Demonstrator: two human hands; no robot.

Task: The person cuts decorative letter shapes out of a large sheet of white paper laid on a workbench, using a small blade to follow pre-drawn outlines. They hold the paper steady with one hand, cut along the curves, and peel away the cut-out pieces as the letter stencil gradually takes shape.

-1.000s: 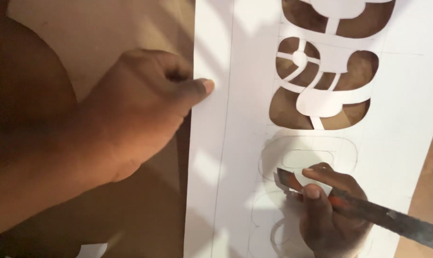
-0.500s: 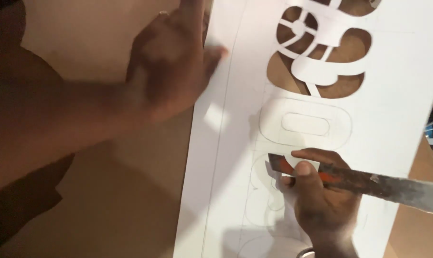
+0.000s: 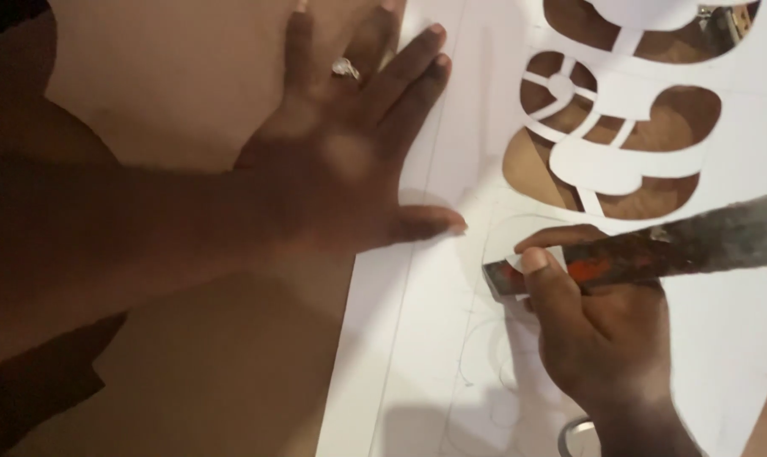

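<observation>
White card sheet (image 3: 434,338) lies over the brown board, cut-out shapes above the blade. Left hand (image 3: 341,161) presses it, fingers spread, holding nothing; right hand (image 3: 603,330) grips the flat metal blade (image 3: 654,250). A slip could nick the nearby left thumb or tear the thin bridges.

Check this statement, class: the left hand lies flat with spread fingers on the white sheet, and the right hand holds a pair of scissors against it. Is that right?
Not quite. The head view shows the right hand gripping a flat, worn metal blade, not scissors, with its tip on the white sheet. The left hand does lie flat with spread fingers there.
</observation>
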